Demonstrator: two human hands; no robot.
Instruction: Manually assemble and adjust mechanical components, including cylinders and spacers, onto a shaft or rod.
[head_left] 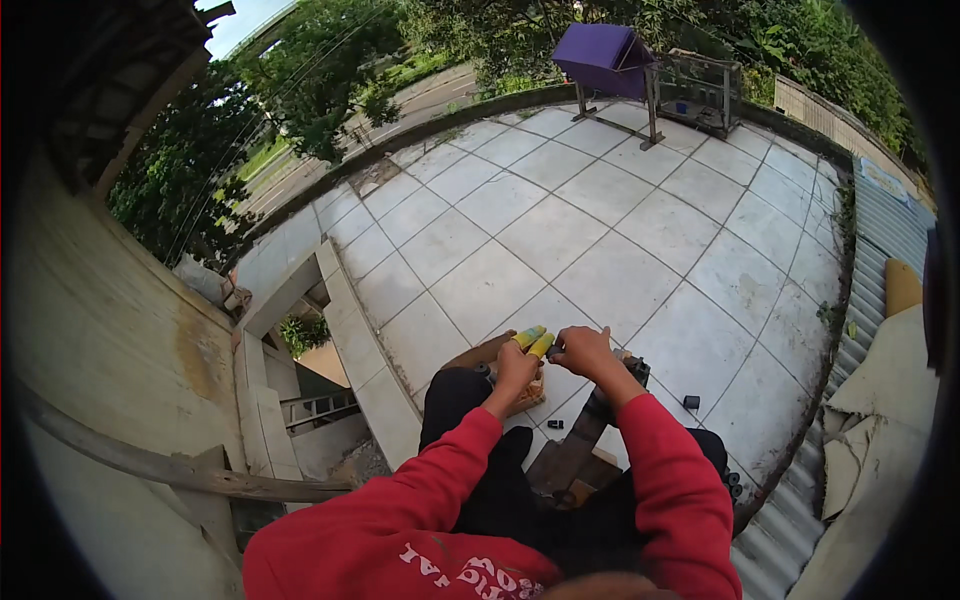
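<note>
Yellow pieces (541,345): held out above the tiled floor (610,270), between the hands | left hand (513,367): grip closed round them | right hand (588,352): fingertips at their end, grip cannot be told | brown box (488,350): just beside the left hand | small black cylinder (692,402): on the floor, to the right | purple-covered stand (598,47): far back on the floor

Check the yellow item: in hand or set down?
In hand: the left hand grips the yellow item, with the right hand close beside it. Cannot tell whether it is one piece or two.
</note>
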